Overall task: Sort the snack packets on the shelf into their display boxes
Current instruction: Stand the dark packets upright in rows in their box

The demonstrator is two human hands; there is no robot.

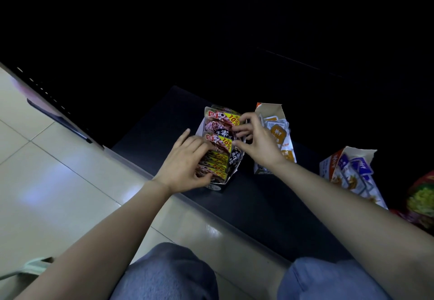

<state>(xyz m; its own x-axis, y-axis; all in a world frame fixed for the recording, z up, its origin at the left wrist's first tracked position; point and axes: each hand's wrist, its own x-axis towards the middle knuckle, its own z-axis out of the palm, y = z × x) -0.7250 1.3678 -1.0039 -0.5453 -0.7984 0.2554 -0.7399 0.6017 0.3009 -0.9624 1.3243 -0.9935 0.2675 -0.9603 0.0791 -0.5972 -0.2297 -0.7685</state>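
Observation:
A display box [234, 170] on the dark bottom shelf [258, 201] holds a row of several dark snack packets [222, 121] with yellow "10%" corners. My left hand [185, 165] lies over the front packets, fingers curled onto them and thumb at the box's near end. My right hand [256, 139] reaches in from the right and its fingertips pinch the edge of the rear packets. To the right stands an opened box of orange packets [279, 135], partly hidden behind my right hand. Further right is a box of blue packets [352, 172].
A red and yellow bag [420, 198] lies at the far right edge. The shelf's back is in darkness. Pale floor tiles [58, 170] run along the left, and my knees in blue trousers [169, 274] are at the bottom.

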